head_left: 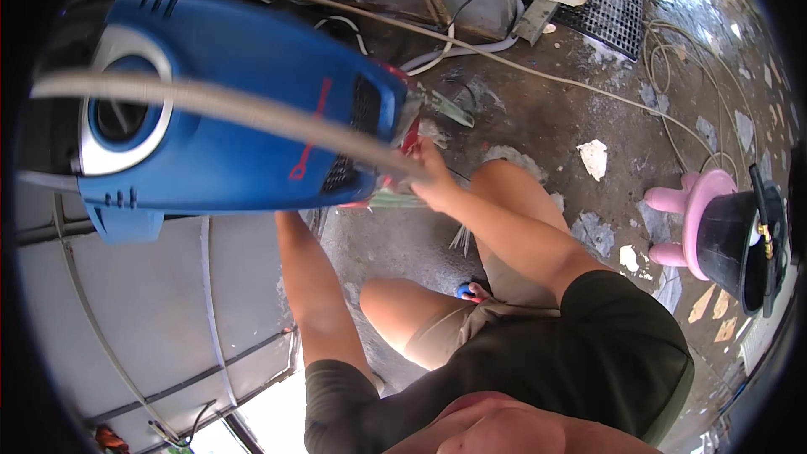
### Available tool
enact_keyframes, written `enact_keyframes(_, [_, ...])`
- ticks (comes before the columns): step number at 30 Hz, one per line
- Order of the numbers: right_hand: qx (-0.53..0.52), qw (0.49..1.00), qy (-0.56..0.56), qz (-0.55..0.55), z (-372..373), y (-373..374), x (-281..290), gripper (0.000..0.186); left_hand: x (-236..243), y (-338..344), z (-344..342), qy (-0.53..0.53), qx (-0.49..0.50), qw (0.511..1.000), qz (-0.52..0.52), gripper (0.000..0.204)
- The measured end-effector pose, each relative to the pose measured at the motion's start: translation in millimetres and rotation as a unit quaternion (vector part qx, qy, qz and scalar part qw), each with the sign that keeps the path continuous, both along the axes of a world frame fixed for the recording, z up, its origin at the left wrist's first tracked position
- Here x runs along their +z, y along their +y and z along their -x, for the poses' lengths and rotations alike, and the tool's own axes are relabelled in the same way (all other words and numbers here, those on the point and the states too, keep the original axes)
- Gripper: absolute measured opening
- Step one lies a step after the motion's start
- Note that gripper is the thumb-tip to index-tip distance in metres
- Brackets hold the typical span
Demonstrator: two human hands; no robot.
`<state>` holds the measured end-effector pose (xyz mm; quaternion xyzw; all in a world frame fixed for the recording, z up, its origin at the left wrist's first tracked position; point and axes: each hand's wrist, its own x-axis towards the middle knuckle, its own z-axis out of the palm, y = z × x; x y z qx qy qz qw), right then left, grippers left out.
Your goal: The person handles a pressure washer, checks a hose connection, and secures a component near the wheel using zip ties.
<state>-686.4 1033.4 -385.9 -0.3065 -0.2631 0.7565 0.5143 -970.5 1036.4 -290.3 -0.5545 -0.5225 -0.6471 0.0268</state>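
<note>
A large blue plastic-bodied machine (244, 59) with a silver ring, dark vents and red lettering fills the upper left. My right hand (433, 175) is at its right-hand end, fingers closed around a red part (412, 134) there. Across the machine toward that hand runs a thick beige hose (252, 105), close to the camera and blurred. Greenish, see-through pieces (450, 108) jut out from the same end. My left forearm (307, 286) goes up behind the machine's lower edge, which hides my left hand.
To the right a pink plastic stool (710, 210) lies tipped over beside a black bucket (731, 244). A thin hose (538, 71) crosses the stained floor into loose coils. A black grate (609, 13) lies at the far right; grey panels (160, 303) stand at the left.
</note>
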Motion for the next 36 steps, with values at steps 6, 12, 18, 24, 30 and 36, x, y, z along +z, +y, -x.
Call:
enact_keyframes(6, [0.059,0.996,-0.055,0.023,12.0,-35.1,19.8,0.035,27.7,-38.4,-13.0,-0.058,-0.037,0.997,0.029,0.054])
enact_keyframes(12, [0.300,0.879,-0.340,-0.145,-41.9,30.7,44.3,0.034,70.1,-67.1,-23.5,-0.088,-0.045,0.995,0.029,0.070])
enact_keyframes(18, [0.156,0.909,-0.178,-0.343,-42.4,136.0,41.0,0.052,84.8,-65.2,-53.9,-0.128,-0.068,0.989,0.031,0.087])
enact_keyframes(24, [0.274,0.910,-0.092,-0.296,-7.4,205.4,27.5,0.046,117.4,-95.5,-69.5,-0.149,-0.063,0.986,0.028,0.102])
enact_keyframes(30, [0.361,0.930,0.029,0.067,43.6,236.3,-24.4,0.034,113.7,-81.7,-91.2,-0.231,-0.081,0.969,0.036,0.105])
enact_keyframes(36, [0.311,0.943,0.057,0.102,44.5,211.3,-31.2,0.028,118.7,-91.6,-109.8,-0.220,-0.072,0.973,-0.029,0.076])
